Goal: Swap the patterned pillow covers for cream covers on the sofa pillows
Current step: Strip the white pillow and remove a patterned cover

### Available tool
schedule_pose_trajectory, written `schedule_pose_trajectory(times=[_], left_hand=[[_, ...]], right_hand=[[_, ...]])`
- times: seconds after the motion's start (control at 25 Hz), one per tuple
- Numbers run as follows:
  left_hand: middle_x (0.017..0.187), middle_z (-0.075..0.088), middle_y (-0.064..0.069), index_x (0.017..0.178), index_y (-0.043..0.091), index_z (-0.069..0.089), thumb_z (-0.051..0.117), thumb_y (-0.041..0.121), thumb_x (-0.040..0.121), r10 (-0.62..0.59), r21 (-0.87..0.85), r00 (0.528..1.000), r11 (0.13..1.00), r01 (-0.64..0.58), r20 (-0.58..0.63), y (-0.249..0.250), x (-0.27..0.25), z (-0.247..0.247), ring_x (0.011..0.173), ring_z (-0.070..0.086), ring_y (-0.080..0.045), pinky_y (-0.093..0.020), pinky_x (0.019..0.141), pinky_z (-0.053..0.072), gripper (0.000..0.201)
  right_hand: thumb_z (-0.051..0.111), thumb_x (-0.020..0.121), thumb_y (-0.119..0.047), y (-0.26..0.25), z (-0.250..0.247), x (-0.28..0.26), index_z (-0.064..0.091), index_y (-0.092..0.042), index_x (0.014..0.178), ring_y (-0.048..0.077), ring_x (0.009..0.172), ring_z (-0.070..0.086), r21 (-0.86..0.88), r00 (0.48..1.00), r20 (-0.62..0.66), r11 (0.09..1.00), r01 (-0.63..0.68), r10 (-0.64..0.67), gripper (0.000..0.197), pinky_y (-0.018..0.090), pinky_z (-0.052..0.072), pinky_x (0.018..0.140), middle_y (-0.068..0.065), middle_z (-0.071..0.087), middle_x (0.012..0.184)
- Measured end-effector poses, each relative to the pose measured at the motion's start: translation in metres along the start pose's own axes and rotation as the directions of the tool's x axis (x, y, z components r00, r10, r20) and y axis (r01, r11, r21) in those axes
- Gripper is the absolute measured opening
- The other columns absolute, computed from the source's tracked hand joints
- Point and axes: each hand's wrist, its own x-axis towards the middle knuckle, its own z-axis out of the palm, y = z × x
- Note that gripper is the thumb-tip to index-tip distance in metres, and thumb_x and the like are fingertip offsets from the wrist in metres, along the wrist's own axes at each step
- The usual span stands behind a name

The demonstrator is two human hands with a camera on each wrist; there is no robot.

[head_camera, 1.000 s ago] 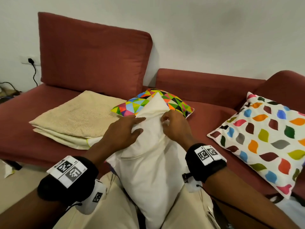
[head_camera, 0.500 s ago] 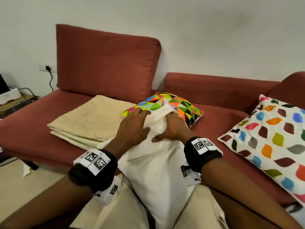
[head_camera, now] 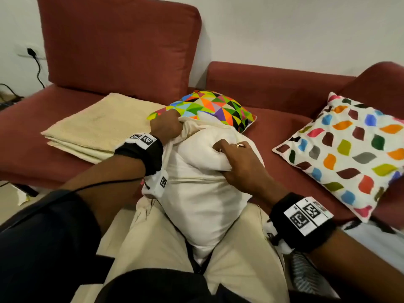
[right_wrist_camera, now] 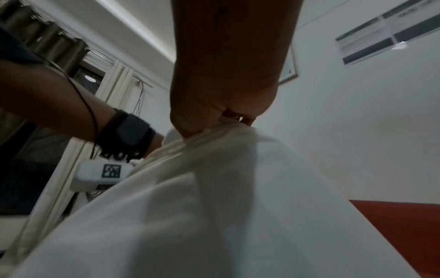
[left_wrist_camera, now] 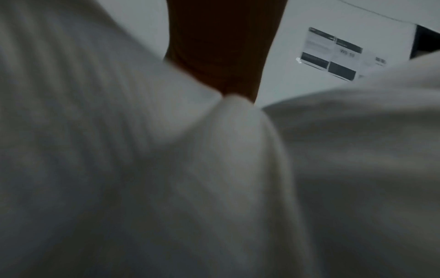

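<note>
A plump white pillow insert point(head_camera: 203, 193) stands on end between the person's knees, its lower part already inside a cream fabric cover point(head_camera: 192, 136) whose open edge is bunched near the top. The left hand point(head_camera: 167, 126) is curled into a fist around the cover's gathered edge at the far left corner of the pillow; in the left wrist view the fabric is blurred, and only a fold pinched under the hand point(left_wrist_camera: 226, 56) shows. The right hand point(head_camera: 239, 158), with a ring on one finger, grips a thick fold of the white filling and cover on the right side of the pillow; the right wrist view shows its fingers point(right_wrist_camera: 238, 116) closed tight on the cloth.

Just behind the pillow, on the seat of the red fabric sofa point(head_camera: 284, 119), lies a pillow in a bright multicoloured triangle-pattern cover point(head_camera: 218, 106). To its left sits a folded stack of cream covers point(head_camera: 98, 125). At the right, leaning on the sofa arm, is a white pillow printed with coloured leaf shapes point(head_camera: 349, 154). Both wrists carry black bands with square coded markers
</note>
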Motion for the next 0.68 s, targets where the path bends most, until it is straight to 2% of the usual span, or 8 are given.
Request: schedule_pose_trajectory(times=[0.08,0.2,0.28,0.36,0.44,0.52,0.6,0.68], left_hand=[[0.11,0.065,-0.009,0.099,0.019,0.066,0.06,0.045,0.076,0.027,-0.082,0.993,0.996,-0.018,0.113,-0.006,0.0,0.008,0.104,0.061,-0.032,-0.038,0.086,0.048,0.035],[0.101,0.069,-0.011,0.095,0.01,0.07,0.07,0.036,0.082,0.101,-0.168,0.984,0.983,-0.075,0.149,-0.008,-0.013,0.004,0.09,0.06,-0.024,-0.027,0.069,0.039,0.029],[0.091,0.066,-0.006,0.09,0.007,0.069,0.066,0.045,0.087,0.046,-0.264,0.992,0.964,-0.013,0.116,-0.017,-0.025,-0.01,0.085,0.057,-0.021,-0.029,0.066,0.038,0.039],[0.089,0.061,-0.004,0.091,0.007,0.066,0.056,0.052,0.091,-0.023,-0.326,0.978,0.941,0.092,0.209,-0.033,-0.04,-0.02,0.087,0.055,-0.023,-0.03,0.073,0.039,0.045],[0.084,0.059,-0.009,0.083,0.005,0.062,0.05,0.042,0.097,0.034,-0.302,0.977,0.953,0.032,0.211,-0.044,-0.051,-0.017,0.082,0.053,-0.024,-0.032,0.068,0.035,0.042],[0.08,0.06,-0.008,0.073,0.008,0.056,0.048,0.035,0.1,0.124,-0.324,0.989,0.942,-0.092,0.08,-0.046,-0.058,-0.009,0.079,0.053,-0.023,-0.031,0.064,0.032,0.039],[0.087,0.068,-0.009,0.081,0.005,0.063,0.047,0.039,0.099,0.169,-0.435,0.985,0.884,-0.172,-0.046,-0.044,-0.06,-0.004,0.082,0.059,-0.023,-0.032,0.069,0.04,0.042],[0.096,0.072,-0.011,0.093,0.004,0.07,0.045,0.041,0.097,0.144,-0.535,0.981,0.823,-0.193,-0.133,-0.044,-0.057,-0.004,0.088,0.064,-0.023,-0.034,0.076,0.048,0.046]], right_hand=[[0.066,0.072,-0.021,0.01,-0.01,-0.004,0.051,-0.018,0.111,0.031,0.078,0.06,0.006,0.998,-0.041,0.999,-0.046,0.046,0.042,0.039,0.04,0.082,0.002,0.064,0.083],[0.075,0.074,-0.027,0.039,-0.018,0.007,0.051,-0.02,0.128,0.038,0.086,0.063,0.035,0.962,-0.157,0.975,-0.221,0.224,0.059,0.034,0.036,0.072,0.01,0.07,0.094],[0.076,0.075,-0.033,0.054,-0.022,0.02,0.047,-0.023,0.137,0.038,0.096,0.062,-0.046,0.933,-0.141,0.939,-0.341,0.332,0.069,0.038,0.041,0.079,0.013,0.068,0.105],[0.075,0.073,-0.039,0.054,-0.022,0.036,0.047,-0.026,0.137,0.036,0.111,0.055,-0.233,0.905,-0.139,0.875,-0.425,0.403,0.072,0.043,0.038,0.094,0.012,0.057,0.12],[0.077,0.065,-0.033,0.035,-0.015,0.051,0.045,-0.026,0.137,0.035,0.128,0.041,-0.361,0.94,-0.116,0.868,-0.342,0.322,0.08,0.048,0.026,0.106,0.013,0.042,0.137],[0.075,0.063,-0.028,0.008,-0.006,0.065,0.041,-0.027,0.141,0.031,0.14,0.028,-0.298,0.99,0.082,0.95,-0.088,0.117,0.085,0.051,0.011,0.116,0.009,0.036,0.147],[0.071,0.069,-0.029,-0.007,0.001,0.073,0.043,-0.028,0.141,0.022,0.138,0.033,-0.19,0.967,0.256,0.98,0.064,-0.014,0.077,0.047,0.002,0.118,0.001,0.046,0.14],[0.069,0.075,-0.031,-0.009,0.002,0.075,0.049,-0.027,0.137,0.019,0.128,0.045,-0.159,0.949,0.314,0.985,0.07,-0.017,0.065,0.04,0.005,0.118,-0.001,0.057,0.128]])
